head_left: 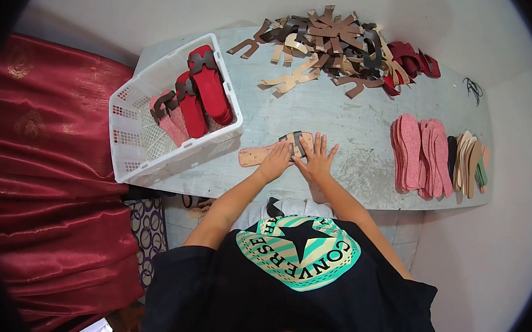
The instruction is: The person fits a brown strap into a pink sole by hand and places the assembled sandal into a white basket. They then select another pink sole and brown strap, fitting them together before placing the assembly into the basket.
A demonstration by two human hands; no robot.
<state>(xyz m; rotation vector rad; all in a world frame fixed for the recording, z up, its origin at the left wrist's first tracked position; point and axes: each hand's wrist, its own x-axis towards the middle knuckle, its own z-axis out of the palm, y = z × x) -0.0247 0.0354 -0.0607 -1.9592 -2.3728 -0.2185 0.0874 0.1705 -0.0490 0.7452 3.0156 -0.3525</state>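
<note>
Sandal sole: tan, speckled (252, 157), flat on the counter (358, 126), before the person.
Strap: dark (298, 140), across the sole.
Left hand: flattened on sole and strap, fingers nearly together (275, 160).
Right hand: fingers splayed wide (317, 161), at the strap.
Crate: white (174, 153), left.

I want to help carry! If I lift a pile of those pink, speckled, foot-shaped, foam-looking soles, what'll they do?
The soles look thin, so each is probably light and a bit bendy. Their stacked edges don't line up and no band shows around them, so a pile might slide apart. Being flat, they probably won't roll.
</note>
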